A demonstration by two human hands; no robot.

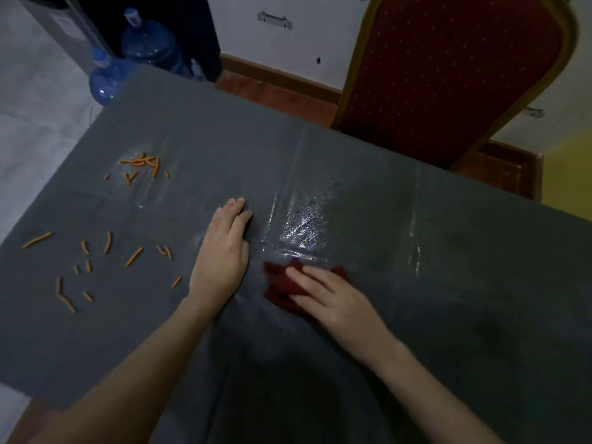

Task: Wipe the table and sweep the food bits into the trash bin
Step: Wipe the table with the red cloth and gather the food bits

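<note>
A person's right hand [333,294] presses flat on a dark red cloth [282,290] at the middle of a grey-covered table [448,283], beside a wet sheen. The left hand [221,254] lies flat just beside it. Orange food bits [105,248] litter the table's left end; a red chair [448,75] stands at the far edge.
</note>
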